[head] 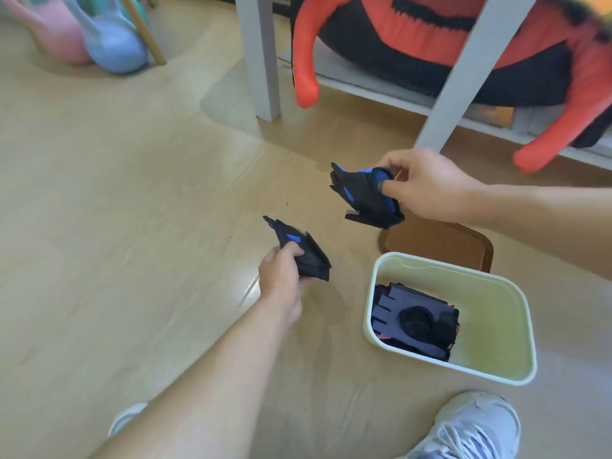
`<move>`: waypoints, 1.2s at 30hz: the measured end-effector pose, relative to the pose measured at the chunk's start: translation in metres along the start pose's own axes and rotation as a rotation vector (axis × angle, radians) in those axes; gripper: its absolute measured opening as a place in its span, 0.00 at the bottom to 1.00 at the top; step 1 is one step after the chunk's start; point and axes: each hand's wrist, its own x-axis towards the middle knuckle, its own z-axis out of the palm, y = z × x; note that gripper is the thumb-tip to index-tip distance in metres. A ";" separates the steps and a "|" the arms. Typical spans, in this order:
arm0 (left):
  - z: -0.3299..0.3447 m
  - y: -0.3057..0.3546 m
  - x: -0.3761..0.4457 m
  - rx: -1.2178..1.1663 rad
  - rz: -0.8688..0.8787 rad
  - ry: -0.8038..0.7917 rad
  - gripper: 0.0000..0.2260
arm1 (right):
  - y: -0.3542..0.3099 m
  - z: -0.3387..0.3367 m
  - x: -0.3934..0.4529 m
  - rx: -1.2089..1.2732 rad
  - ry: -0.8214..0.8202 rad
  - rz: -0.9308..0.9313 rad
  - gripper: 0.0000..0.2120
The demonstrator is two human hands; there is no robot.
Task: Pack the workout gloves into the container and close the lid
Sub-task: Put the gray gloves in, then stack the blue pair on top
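Observation:
My left hand (281, 276) grips a black and blue workout glove (306, 251) just above the wooden floor, left of the container. My right hand (427, 187) holds a second black and blue glove (362, 197) in the air, beyond the container's far left corner. The pale green container (496, 293) stands open on the floor at the right. A black glove with red trim (414, 321) lies inside it against the left wall. A brown lid (440, 241) lies flat on the floor right behind the container.
Grey table legs (261, 58) and a low shelf with a large black and orange plush toy (430, 48) stand beyond. Pink and blue kettlebells (109, 38) sit at the far left. My white shoes (470, 425) are at the bottom edge.

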 end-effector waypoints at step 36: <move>0.029 -0.056 -0.031 -0.155 -0.068 -0.487 0.18 | 0.061 0.084 -0.080 0.735 0.073 0.282 0.10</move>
